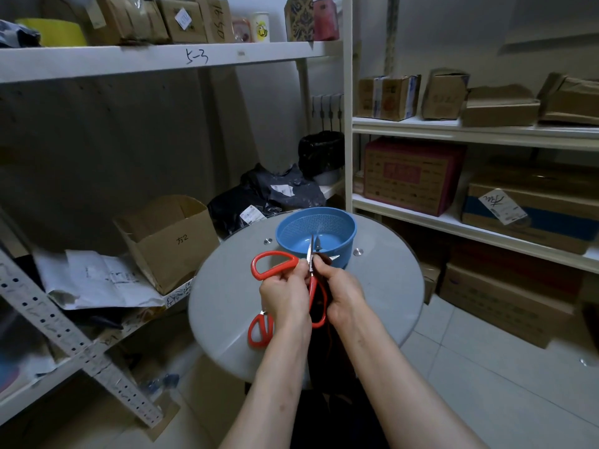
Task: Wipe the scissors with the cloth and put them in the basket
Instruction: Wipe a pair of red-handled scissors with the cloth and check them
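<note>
Left hand (285, 293) grips the scissors (290, 263) near the pivot. Right hand (343, 293) pinches the blade through what looks like the dark cloth (328, 280). Blade axis points straight away from the grip at the basket (346, 244), just beyond the fingertips. My read: short forward drop, left hand carries.

Basket (298, 231) mouth lay open from above, but a raised blade of the held scissors (310, 254) crossed its near rim! The left hand (285, 293) and right hand (343, 293), cloth (326, 260) between, blocked the near approach. Bare table (382, 286) ran clear to the right. The spare scissors (259, 332) lay on the near edge, and a shelf post (347, 124) stood close behind the basket.
</note>
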